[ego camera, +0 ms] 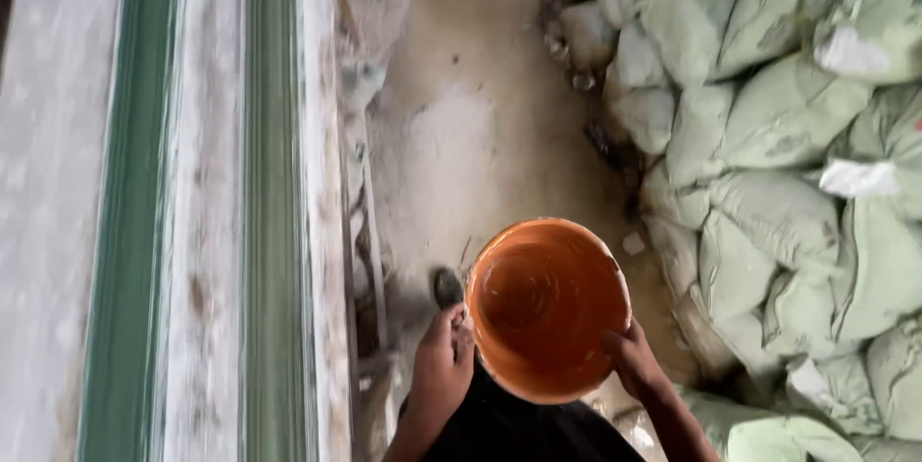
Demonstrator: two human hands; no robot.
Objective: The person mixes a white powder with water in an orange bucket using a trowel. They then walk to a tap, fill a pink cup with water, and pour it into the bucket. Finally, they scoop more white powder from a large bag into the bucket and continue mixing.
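An orange plastic bucket (545,306) is held in front of my body, its mouth turned up toward the camera; the inside looks wet and holds nothing that I can make out. My left hand (444,358) grips its left rim. My right hand (634,358) grips the lower right rim. Below the bucket my dark clothing shows.
A wall with green stripes (192,212) runs down the left side. Stacked pale green sacks (788,164) fill the right. Between them a sandy, dusty floor (480,135) stretches ahead, with rubble along the wall's foot and a dark shoe tip (448,286).
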